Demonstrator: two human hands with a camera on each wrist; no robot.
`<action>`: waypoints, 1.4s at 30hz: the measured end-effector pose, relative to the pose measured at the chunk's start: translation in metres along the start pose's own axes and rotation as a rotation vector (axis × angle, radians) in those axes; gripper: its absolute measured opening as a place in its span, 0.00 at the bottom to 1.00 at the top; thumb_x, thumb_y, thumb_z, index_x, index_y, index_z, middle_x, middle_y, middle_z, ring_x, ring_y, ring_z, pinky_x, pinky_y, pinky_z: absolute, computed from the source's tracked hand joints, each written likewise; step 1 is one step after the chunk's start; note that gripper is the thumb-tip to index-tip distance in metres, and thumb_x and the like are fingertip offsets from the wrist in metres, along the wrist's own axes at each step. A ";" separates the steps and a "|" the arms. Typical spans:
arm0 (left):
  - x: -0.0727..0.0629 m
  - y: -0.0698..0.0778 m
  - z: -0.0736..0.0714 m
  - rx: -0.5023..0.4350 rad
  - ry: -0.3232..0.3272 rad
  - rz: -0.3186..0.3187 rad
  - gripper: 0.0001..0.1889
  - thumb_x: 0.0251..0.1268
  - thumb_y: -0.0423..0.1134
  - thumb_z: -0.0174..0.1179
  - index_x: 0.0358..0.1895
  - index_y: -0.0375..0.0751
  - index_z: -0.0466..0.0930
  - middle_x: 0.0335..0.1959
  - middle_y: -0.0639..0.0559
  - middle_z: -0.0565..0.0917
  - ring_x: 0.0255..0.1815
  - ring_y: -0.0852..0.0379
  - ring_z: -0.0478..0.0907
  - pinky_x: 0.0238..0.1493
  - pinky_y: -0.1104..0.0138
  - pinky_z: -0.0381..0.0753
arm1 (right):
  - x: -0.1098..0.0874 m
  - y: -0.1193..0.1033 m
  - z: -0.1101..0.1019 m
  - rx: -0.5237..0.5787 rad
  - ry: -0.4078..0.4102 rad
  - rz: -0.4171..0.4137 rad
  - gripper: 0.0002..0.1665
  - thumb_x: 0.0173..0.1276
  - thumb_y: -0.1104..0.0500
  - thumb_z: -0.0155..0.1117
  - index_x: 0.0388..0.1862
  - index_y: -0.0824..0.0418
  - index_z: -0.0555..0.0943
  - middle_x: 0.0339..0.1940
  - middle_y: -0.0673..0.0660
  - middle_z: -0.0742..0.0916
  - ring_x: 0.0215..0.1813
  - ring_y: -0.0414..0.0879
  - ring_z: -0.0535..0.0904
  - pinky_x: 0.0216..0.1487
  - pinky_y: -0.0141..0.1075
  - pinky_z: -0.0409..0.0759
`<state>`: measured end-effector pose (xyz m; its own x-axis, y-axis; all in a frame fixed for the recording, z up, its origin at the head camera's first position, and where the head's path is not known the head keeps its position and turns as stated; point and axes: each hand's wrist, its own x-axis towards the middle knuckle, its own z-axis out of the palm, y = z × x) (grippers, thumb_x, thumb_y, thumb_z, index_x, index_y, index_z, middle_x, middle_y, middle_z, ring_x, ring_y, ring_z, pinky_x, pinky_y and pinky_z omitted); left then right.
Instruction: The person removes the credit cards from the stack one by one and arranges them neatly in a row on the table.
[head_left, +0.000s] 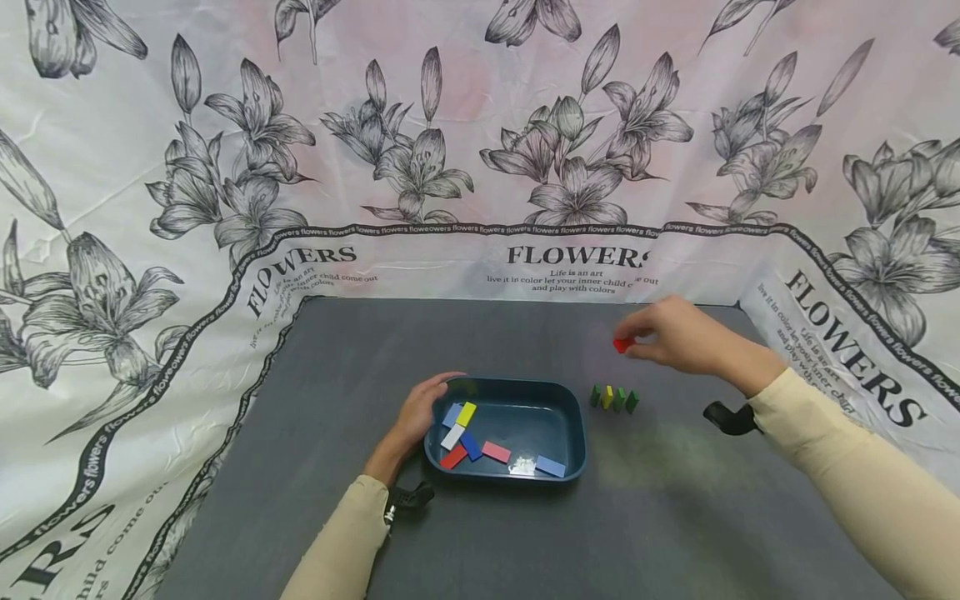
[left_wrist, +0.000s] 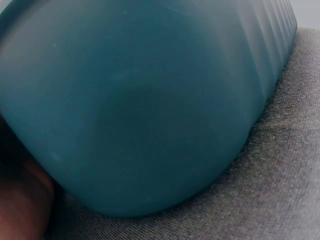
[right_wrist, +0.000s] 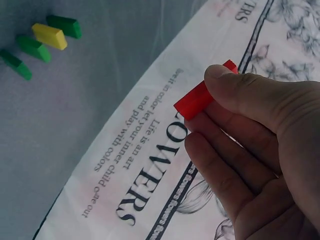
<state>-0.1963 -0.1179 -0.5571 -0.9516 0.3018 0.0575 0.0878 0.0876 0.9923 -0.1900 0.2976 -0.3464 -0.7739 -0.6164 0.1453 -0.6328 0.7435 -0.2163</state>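
My right hand [head_left: 675, 337] pinches a red domino block [right_wrist: 196, 100] between thumb and fingers, raised above the table. Below it in the head view, several small blocks stand upright in a short row: a yellow block [head_left: 607, 397] among green blocks [head_left: 633, 402]. A dark teal tray [head_left: 517, 382] sits left of the row. Along the tray's left side lies my left hand [head_left: 415, 415], its fingers stretched out and touching the far left corner. The left wrist view is mostly filled by the tray's outer wall [left_wrist: 145, 120], with part of the hand at lower left.
Inside the tray lie several loose blocks, among them a yellow block [head_left: 466, 414], a pink block [head_left: 496, 452] and a light blue block [head_left: 551, 466]. The grey table [head_left: 480, 542] meets a flower-printed cloth [head_left: 450, 267] at the back and sides.
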 end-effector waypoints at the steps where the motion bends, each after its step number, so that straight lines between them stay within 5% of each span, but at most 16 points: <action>1: 0.000 0.001 0.000 0.006 0.000 0.001 0.25 0.89 0.39 0.39 0.74 0.36 0.79 0.71 0.37 0.84 0.72 0.39 0.80 0.78 0.45 0.75 | -0.001 0.001 -0.001 -0.001 0.004 0.003 0.10 0.67 0.63 0.82 0.44 0.51 0.94 0.40 0.43 0.94 0.41 0.39 0.90 0.43 0.44 0.89; 22: 0.010 0.010 -0.004 -0.019 -0.015 -0.030 0.25 0.89 0.37 0.38 0.74 0.35 0.79 0.72 0.37 0.82 0.73 0.39 0.78 0.80 0.43 0.72 | -0.023 0.031 -0.004 -0.009 0.069 0.084 0.11 0.67 0.63 0.81 0.45 0.50 0.94 0.41 0.42 0.95 0.42 0.42 0.92 0.43 0.45 0.89; 33: 0.013 0.015 -0.007 -0.022 -0.015 -0.058 0.25 0.89 0.37 0.38 0.74 0.36 0.79 0.72 0.37 0.83 0.73 0.39 0.78 0.80 0.43 0.72 | -0.034 0.041 0.003 0.056 0.051 0.214 0.12 0.70 0.61 0.79 0.51 0.54 0.93 0.45 0.48 0.96 0.47 0.48 0.93 0.50 0.51 0.91; 42: 0.012 0.018 -0.008 -0.022 -0.019 -0.073 0.25 0.90 0.39 0.38 0.74 0.36 0.79 0.72 0.37 0.83 0.72 0.39 0.80 0.79 0.43 0.74 | -0.044 0.049 0.013 0.126 0.087 0.284 0.12 0.71 0.60 0.79 0.52 0.55 0.93 0.44 0.47 0.96 0.47 0.46 0.93 0.48 0.39 0.89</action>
<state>-0.2083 -0.1202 -0.5375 -0.9494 0.3137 -0.0175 0.0112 0.0892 0.9960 -0.1865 0.3576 -0.3753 -0.9220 -0.3600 0.1428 -0.3870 0.8416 -0.3767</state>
